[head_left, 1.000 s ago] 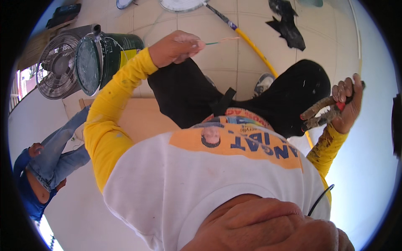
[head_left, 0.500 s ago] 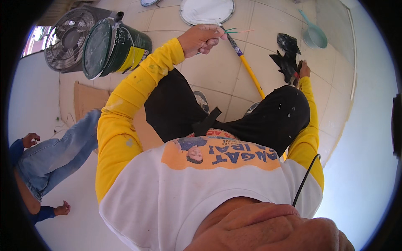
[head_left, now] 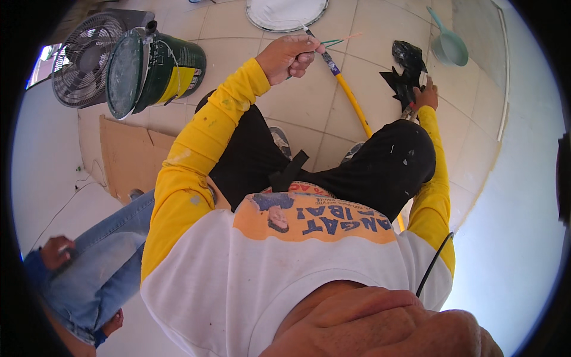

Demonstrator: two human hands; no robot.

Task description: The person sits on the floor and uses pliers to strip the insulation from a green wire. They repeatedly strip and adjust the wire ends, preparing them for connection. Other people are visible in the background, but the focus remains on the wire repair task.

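My left hand [head_left: 289,58] is closed in a pinch around thin electrical wires [head_left: 334,43], whose green lengths and a pinkish tip stick out past the fingers. To the right, beyond my knee, my right hand [head_left: 426,97] reaches down with its fingers apart, beside a crumpled black plastic bag [head_left: 409,66]. A red-handled tool, possibly pliers [head_left: 409,110], lies by that hand, partly hidden by my knee. Something small and whitish shows at the fingertips, too small to name. Beneath the wires, a yellow pole [head_left: 352,101] with a dark upper section lies on the tiles.
A dark green paint bucket [head_left: 185,71] stands at the left by a fan [head_left: 89,58]. Cardboard [head_left: 128,149] covers some floor. A round white lid or tub [head_left: 285,11] and teal dipper [head_left: 450,47] lie farther off. Another person's jeans [head_left: 119,250] are close at my left.
My right hand has come away from the red-handled tool and moved slightly forward. My left hand still pinches the wires. The other person has moved closer on my left.
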